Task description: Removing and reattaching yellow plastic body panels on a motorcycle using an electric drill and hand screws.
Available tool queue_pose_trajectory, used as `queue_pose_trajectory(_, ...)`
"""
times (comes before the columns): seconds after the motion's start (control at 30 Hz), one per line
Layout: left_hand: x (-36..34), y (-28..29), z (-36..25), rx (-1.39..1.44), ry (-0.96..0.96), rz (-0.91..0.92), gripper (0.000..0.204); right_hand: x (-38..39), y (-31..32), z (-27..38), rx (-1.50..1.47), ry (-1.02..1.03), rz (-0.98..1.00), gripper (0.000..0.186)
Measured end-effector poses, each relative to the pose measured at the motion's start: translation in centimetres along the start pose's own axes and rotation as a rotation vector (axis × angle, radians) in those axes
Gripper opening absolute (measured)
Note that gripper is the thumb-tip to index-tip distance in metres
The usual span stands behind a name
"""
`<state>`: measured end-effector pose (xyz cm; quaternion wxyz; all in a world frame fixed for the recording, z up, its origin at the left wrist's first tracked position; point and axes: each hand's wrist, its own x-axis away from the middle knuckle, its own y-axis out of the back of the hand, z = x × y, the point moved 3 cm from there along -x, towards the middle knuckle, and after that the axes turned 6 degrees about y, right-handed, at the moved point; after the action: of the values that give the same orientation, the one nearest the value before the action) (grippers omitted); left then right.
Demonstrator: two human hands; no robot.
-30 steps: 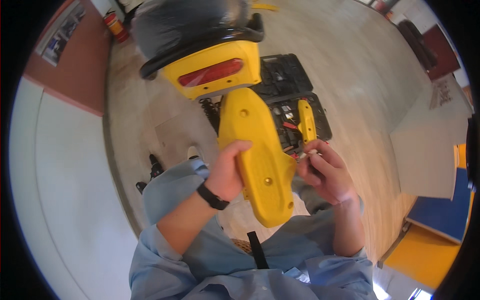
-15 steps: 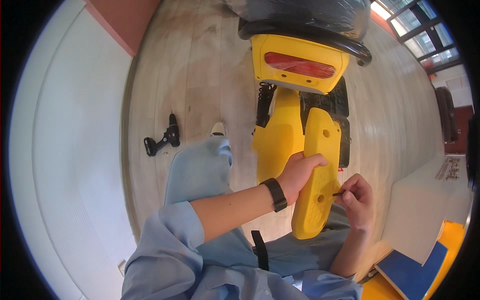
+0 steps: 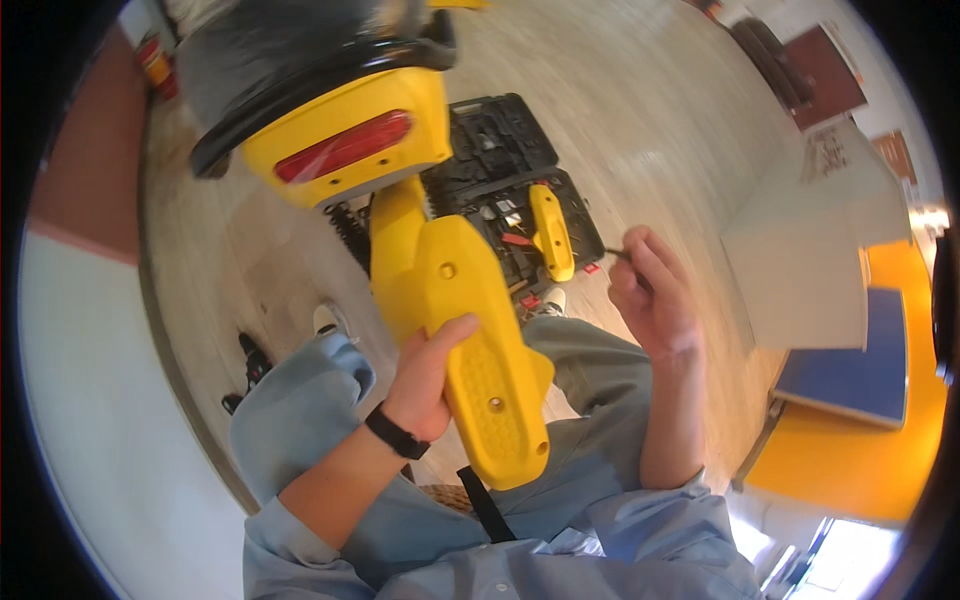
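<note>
While the L grip [image 3: 420, 382] is closed about the L edge of a long yellow cover [image 3: 500, 350], thumb laid over its face, the R grip [image 3: 655, 295] stands well apart to the R, fingers pinched narrow on a slim dark rod [image 3: 619, 254], whose exact kind is too small to tell. The cover is held up betw. the person's legs, its long axis running approx. away from the body, near end canted slightly R. Its face bears two round holes, one twd. each end, w/ a smaller hole at the near R corner. A black wristband [image 3: 397, 432] encircles the L wrist.

Beyond the cover, and partly hidden by it: a yellow body [image 3: 395, 275], w/ a black coil spring [image 3: 348, 235] at its L side. Above: a yellow housing [image 3: 425, 140] w/ red lamp [image 3: 345, 147], a black bar [image 3: 300, 97] and a plastic-wrapped seat [image 3: 290, 40].

On the floor, R of the body: a black tool case [image 3: 540, 160], unfolded; in its near half, a second yellow part [image 3: 552, 235] beside a red item [image 3: 517, 239]. On the floor at L: a dark power drill [image 3: 254, 362]. Far R: a blue panel [image 3: 850, 355] on a yellow surface [image 3: 830, 455], nr. a pale cabinet [image 3: 800, 280].
</note>
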<state>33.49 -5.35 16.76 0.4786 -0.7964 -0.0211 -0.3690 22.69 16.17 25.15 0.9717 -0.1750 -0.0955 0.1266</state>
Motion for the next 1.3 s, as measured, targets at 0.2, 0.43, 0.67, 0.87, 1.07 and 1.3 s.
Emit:
queue_pose_trajectory(0.2,-0.6,0.8,0.7,-0.030,0.007,-0.072,0.045,0.3,2.4,0.5,-0.131,0.036,-0.004,0.010)
queue_pose_trajectory(0.43,-1.9,-0.5,1.4,-0.125,0.027,-0.118,0.045,1.1,5.1,1.9,-0.164,0.110,-0.148,0.012)
queue_pose_trajectory(0.67,-3.4,-0.9,2.5,-0.298,0.090,-0.122,0.047,-0.6,11.3,7.5,-0.276,0.159,-0.094,0.012)
queue_pose_trajectory(0.87,-4.3,-1.6,2.1,-0.410,-0.034,-0.173,0.050,-3.6,23.2,-0.7,-0.151,-0.006,-0.152,0.015)
queue_pose_trajectory(1.07,-14.0,-7.1,3.1,-0.196,0.113,-0.217,0.050,-5.9,36.4,-20.8,-0.128,-0.355,-0.364,0.023)
queue_pose_trajectory(1.3,-25.2,-9.1,5.8,-0.333,0.172,-0.513,0.032,-8.3,39.1,-34.9,0.152,-0.445,-0.659,0.029)
